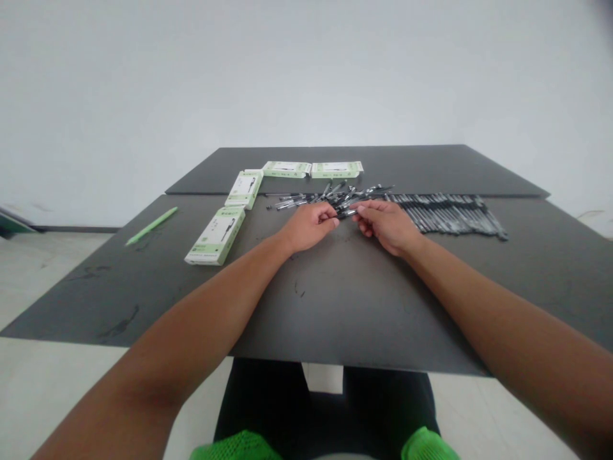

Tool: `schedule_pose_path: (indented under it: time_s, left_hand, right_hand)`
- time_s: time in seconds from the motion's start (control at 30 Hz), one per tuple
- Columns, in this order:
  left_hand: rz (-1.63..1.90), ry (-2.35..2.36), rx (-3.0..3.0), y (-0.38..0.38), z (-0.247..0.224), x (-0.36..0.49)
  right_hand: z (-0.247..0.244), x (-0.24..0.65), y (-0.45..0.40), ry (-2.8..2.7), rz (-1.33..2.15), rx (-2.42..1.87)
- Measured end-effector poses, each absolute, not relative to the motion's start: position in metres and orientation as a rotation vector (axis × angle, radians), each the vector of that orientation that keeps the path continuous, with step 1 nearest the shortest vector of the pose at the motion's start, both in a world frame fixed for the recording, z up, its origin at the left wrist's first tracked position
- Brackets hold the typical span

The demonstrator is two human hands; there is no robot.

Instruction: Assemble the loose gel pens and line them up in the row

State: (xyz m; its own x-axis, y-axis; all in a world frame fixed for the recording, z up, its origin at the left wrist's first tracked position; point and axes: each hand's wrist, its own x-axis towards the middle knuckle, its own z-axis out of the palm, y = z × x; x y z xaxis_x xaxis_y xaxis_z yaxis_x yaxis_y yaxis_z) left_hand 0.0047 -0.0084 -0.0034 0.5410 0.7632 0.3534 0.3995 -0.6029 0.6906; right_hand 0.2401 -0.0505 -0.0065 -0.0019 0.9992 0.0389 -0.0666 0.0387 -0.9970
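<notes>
Both hands meet over the middle of the dark table, at the near side of a loose heap of black and clear pens (292,200). My left hand (311,225) pinches one end of a pen (345,213). The other end of that pen is between the thumb and fingers of my right hand (383,223). Beside my right hand, to the right, many pens lie side by side in a slanted row (445,214). Part of the heap is hidden behind the fingers.
Two green and white boxes (218,236) (245,189) stand in a line at the left. Two more boxes (287,168) (337,169) lie behind the heap. A green pen (152,226) rests at the far left of the table (306,319).
</notes>
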Motion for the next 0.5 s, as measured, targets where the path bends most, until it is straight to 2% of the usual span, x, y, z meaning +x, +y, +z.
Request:
schedule_pose_path:
  time_s: [0.5]
  left_hand:
    - [0.893,0.900,2.261,-0.0070,-0.0038,0.0041]
  right_hand:
    - [-0.0064,0.2380,-0.0518,-1.262,1.184,-1.141]
